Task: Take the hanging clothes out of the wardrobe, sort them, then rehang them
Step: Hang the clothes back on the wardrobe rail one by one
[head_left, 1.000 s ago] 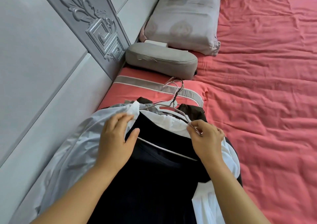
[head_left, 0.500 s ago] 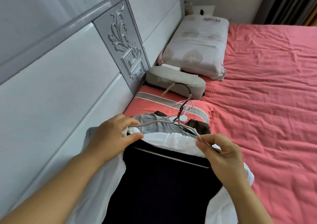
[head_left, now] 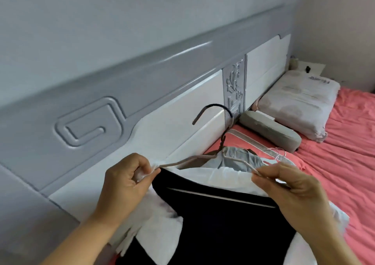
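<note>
While the hanger (head_left: 211, 159) is lifted over the bed (head_left: 334, 163) | left hand (head_left: 125, 181) fingers pinch hanger end and white garment (head_left: 219, 176) | right hand (head_left: 288, 185) fingers pinch other end

soft daylight | glare on headboard (head_left: 182, 51) | motion blur | wide-angle bend

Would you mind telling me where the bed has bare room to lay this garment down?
The pink sheet lies bare right of the clothes pile, below the white pillow. It is crowded by the headboard, where grey cushion, pile and hangers sit.
</note>
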Demonstrator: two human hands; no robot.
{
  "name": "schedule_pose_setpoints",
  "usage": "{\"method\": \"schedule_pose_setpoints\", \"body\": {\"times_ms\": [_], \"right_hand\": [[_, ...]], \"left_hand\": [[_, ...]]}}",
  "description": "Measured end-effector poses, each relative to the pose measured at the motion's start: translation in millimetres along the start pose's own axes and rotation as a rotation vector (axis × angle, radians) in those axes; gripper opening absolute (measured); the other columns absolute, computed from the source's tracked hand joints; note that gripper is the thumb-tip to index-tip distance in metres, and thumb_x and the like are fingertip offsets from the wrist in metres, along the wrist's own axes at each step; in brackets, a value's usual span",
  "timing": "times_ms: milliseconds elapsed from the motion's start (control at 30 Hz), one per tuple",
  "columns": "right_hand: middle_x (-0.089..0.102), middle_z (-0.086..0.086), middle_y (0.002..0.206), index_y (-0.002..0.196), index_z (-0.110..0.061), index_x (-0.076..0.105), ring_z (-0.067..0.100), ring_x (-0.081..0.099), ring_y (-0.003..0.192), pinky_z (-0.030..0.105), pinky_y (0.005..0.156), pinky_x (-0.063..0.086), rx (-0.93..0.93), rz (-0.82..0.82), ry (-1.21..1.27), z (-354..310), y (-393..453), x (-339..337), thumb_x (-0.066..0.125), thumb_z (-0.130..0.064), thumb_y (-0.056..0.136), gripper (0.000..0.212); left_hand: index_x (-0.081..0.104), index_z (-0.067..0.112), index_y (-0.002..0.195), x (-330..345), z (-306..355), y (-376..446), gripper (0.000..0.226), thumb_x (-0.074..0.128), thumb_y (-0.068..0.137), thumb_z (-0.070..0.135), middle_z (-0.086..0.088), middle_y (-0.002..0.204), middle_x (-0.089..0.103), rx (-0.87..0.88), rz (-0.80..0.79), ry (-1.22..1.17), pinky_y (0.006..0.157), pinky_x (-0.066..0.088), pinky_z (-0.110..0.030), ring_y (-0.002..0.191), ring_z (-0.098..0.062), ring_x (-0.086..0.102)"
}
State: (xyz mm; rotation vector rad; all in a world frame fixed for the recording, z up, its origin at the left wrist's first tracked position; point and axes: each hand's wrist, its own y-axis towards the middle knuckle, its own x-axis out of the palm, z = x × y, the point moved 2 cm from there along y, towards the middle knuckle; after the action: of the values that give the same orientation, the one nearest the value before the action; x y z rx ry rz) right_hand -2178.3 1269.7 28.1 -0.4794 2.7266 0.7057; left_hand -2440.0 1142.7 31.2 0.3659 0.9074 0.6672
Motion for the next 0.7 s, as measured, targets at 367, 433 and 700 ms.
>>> {"method": "schedule_pose_setpoints", "body": {"times_ms": [367, 433, 700], "right_hand": [[0.068, -0.015, 0.074, 0.079, -0.041, 0.071, 0.002, 0.063, 0.076, 0.003, 0.066, 0.041, -0.287, -0.265, 0.091, -226.2, -61.3, 106.6, 0.077, -0.003, 0.068, 0.039], [0.068, -0.012, 0.073, 0.076, -0.037, 0.073, 0.004, 0.063, 0.076, 0.003, 0.066, 0.041, -0.309, -0.323, 0.136, -261.8, -80.9, 128.3, 0.077, -0.002, 0.069, 0.036], [0.070, -0.006, 0.070, 0.064, -0.033, 0.074, 0.005, 0.064, 0.074, 0.005, 0.063, 0.042, -0.340, -0.588, 0.380, -389.3, -159.9, 217.3, 0.077, -0.004, 0.070, 0.029]], "left_hand": [[0.069, 0.045, 0.100, -271.8, 6.2, -134.4, 0.022, 0.059, 0.081, 0.053, 0.022, 0.084, 0.069, 0.003, 0.266, 0.049, 0.066, 0.050, -0.012, 0.070, 0.001, 0.066], [0.071, 0.032, 0.094, -316.0, 7.7, -162.3, 0.021, 0.065, 0.077, 0.044, 0.019, 0.081, 0.057, 0.010, 0.286, 0.165, 0.068, 0.044, -0.007, 0.072, 0.002, 0.060], [0.068, 0.029, 0.101, -460.1, 29.8, -267.0, 0.024, 0.058, 0.082, 0.040, 0.019, 0.095, 0.054, -0.073, 0.438, 0.511, 0.076, 0.042, -0.019, 0.084, -0.002, 0.055]]}}
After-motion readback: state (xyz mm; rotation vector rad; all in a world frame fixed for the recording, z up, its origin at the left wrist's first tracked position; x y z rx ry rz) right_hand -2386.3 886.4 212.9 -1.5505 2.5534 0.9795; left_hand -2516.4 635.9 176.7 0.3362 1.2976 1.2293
